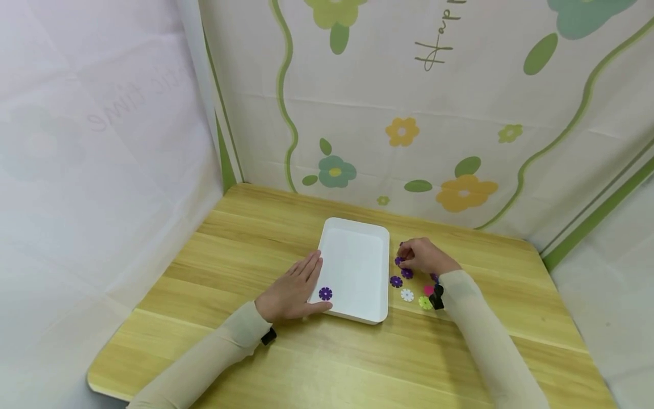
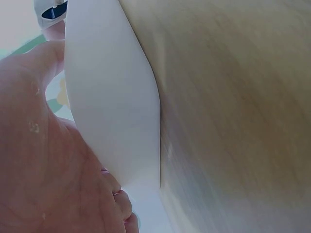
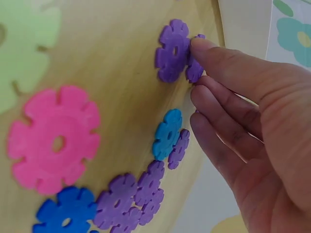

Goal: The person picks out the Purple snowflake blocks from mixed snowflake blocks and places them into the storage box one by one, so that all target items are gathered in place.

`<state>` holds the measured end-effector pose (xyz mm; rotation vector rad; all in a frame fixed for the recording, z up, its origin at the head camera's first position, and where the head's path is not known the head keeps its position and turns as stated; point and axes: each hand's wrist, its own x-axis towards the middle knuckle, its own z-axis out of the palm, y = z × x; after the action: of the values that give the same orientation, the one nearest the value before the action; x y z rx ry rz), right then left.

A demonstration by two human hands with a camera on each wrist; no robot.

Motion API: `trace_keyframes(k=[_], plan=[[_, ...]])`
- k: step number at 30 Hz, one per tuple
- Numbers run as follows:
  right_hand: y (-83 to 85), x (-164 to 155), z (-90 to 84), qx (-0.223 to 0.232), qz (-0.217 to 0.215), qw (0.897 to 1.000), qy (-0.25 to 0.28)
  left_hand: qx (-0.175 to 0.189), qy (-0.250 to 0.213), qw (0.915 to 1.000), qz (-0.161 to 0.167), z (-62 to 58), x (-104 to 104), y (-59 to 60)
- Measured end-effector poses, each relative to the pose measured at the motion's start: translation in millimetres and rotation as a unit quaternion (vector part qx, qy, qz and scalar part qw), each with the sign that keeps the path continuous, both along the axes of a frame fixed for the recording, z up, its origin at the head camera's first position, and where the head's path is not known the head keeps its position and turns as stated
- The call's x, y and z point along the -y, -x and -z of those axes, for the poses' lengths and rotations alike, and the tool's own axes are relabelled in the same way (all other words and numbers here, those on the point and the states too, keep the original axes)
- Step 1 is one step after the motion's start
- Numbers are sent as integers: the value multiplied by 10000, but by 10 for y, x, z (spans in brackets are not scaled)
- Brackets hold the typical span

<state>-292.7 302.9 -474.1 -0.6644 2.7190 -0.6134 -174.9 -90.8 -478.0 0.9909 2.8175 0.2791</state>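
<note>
A white tray (image 1: 356, 267) lies on the table, a purple snowflake disc (image 1: 325, 293) inside its near left corner. At that corner my left hand (image 1: 292, 288) rests against the tray, fingers straight along the left side and thumb along the near edge. In the left wrist view the tray's outer wall (image 2: 112, 97) stands beside the palm. To the right of the tray, my right hand (image 1: 424, 255) pinches a purple snowflake disc (image 3: 195, 68) between thumb and fingers, low over the table. Another purple disc (image 3: 171, 51) lies right beside it.
Around the right hand lie loose snowflake discs: a white one (image 1: 406, 295), a yellow-green one (image 1: 425, 303), a pink one (image 3: 54, 140), a blue one (image 3: 68, 213), a light blue one (image 3: 167, 134) and several purple ones (image 3: 115, 200). A printed cloth (image 1: 357, 113) hangs behind the table (image 1: 245, 250).
</note>
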Motion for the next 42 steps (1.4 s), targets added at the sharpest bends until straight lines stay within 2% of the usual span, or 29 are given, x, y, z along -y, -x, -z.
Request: trace_keyframes(k=[6,17,24,32,42], plan=[[75,-10,17,322,52,9995,-8,29,15,10000,-20,10,2,-2],[96,-2,-49,401,79,9991,96,29,-16,10000,-40,40,-3,8],[65,2,-229,576,199,9981,65,5,-35,10000,-27,53,-4,19],[54,54,-505,643,39,9978,132,18,23,10000,-55,38,7,17],[119,298,-800,373,-215,9987,-269,44,-1,10000,-26,-3,2,2]])
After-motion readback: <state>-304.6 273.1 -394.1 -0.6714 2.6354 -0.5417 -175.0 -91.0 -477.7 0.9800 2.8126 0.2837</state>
